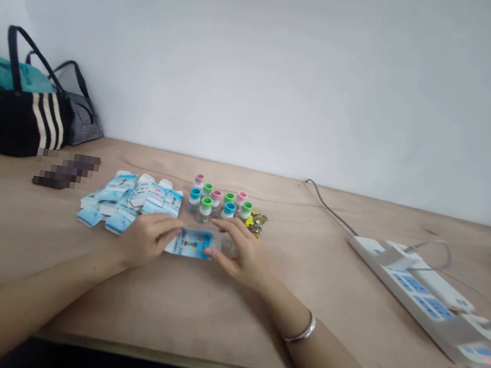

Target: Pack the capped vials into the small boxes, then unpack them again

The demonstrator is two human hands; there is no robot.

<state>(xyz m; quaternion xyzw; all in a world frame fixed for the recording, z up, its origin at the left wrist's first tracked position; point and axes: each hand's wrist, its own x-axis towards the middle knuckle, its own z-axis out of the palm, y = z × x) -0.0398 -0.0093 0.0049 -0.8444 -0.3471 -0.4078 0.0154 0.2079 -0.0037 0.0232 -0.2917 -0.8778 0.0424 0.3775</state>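
Between my two hands, low over the table, is a small blue and white printed cardboard box (195, 243). My left hand (150, 237) pinches its left end, thumb and fingers together. At the right end, my right hand (241, 252) grips it with the thumb on the printed front and fingers behind the top edge. Something pale and clear shows under my right palm, too blurred to name. Just beyond my hands stand several small clear jars with coloured rims, among them a green-rimmed jar (205, 208) and a blue-rimmed jar (194, 199).
A pile of flat blue and white boxes (119, 194) lies at the left. Small yellow and metallic pieces (257, 224) lie right of the jars. A power strip (416, 291) with plugs and cables is at the right. Bags (15, 120) stand at the back left.
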